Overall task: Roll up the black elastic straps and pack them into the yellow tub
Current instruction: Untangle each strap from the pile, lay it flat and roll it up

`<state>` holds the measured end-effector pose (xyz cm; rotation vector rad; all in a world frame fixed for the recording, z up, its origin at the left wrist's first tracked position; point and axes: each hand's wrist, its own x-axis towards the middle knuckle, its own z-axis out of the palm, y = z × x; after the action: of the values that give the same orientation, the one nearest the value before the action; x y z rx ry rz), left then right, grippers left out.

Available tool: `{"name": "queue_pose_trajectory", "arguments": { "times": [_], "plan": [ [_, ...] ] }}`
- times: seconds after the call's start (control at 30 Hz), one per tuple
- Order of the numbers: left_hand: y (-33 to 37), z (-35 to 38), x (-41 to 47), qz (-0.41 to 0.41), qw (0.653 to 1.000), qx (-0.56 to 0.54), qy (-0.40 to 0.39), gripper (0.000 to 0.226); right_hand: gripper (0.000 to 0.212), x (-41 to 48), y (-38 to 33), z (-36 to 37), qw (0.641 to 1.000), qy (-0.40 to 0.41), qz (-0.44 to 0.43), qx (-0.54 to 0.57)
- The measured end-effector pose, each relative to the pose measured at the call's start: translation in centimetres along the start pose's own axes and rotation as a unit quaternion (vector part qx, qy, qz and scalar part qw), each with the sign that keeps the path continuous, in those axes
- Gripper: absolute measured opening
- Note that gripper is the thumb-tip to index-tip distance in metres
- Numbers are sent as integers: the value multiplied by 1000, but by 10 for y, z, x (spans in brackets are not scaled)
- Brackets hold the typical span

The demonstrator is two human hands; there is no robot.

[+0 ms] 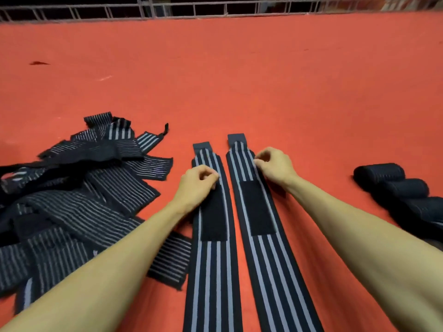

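Two black straps with grey stripes lie flat side by side on the red surface, running away from me. My left hand (195, 185) rests with curled fingers on the left strap (212, 267), near its far end, above a black fastener patch. My right hand (275, 166) has curled fingers and pinches the right edge of the right strap (266, 255) near its far end. No yellow tub is in view.
A loose heap of unrolled striped straps (79, 195) covers the left side. Three rolled black straps (402, 188) lie in a row at the right. The red surface (239, 80) stretches far ahead to a metal railing (191, 10).
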<state>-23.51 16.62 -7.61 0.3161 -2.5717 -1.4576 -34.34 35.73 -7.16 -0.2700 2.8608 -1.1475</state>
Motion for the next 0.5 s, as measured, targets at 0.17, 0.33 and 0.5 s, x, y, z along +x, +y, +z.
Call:
{"name": "queue_pose_trajectory", "arguments": {
  "times": [0.17,0.33,0.5],
  "plan": [
    [-13,19,7,-14,996,-7,83,22,36,34,2,29,996,79,27,29],
    [-12,19,8,-3,996,-11,91,23,32,46,-6,32,994,81,69,-25],
    [-10,17,3,11,997,61,53,15,15,32,-10,24,987,60,44,140]
  ]
}}
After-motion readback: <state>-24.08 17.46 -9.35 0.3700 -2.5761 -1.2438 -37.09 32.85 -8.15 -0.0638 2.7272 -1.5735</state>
